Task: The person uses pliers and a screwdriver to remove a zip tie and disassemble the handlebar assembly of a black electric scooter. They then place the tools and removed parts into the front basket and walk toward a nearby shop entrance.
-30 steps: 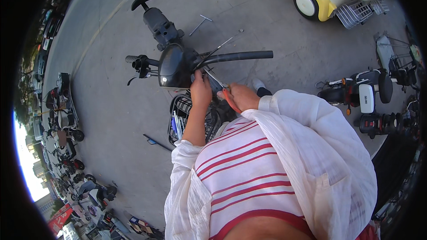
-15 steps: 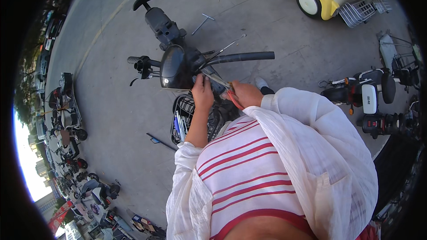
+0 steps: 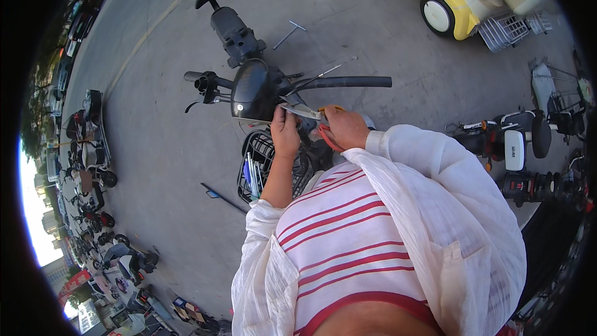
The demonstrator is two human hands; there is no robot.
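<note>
An electric scooter's handlebar with a black, rounded headlight housing [image 3: 254, 90] is in front of me. My left hand [image 3: 285, 132] is closed in a pinch at the housing's lower right edge; what lies between its fingertips is too small to make out. My right hand [image 3: 346, 129] grips scissors [image 3: 303, 111] with red-orange handles. Their silver blades point left, close to my left fingertips and the housing. Below my hands hangs a black wire basket [image 3: 253, 143] with a few blue and white items in it. A black grip tube [image 3: 348, 81] sticks out to the right.
On the concrete lies a T-handled wrench [image 3: 289, 34] beyond the scooter seat [image 3: 236, 31]. A dark strip [image 3: 222, 198] with a blue part rests left of me. A yellow vehicle [image 3: 463, 15] stands far right, parked scooters [image 3: 516, 140] at right and several more at left.
The scissors in my right hand have turned, so the blades show broader and the handles look more spread. My left hand stays at the housing. The whole view has shifted slightly.
</note>
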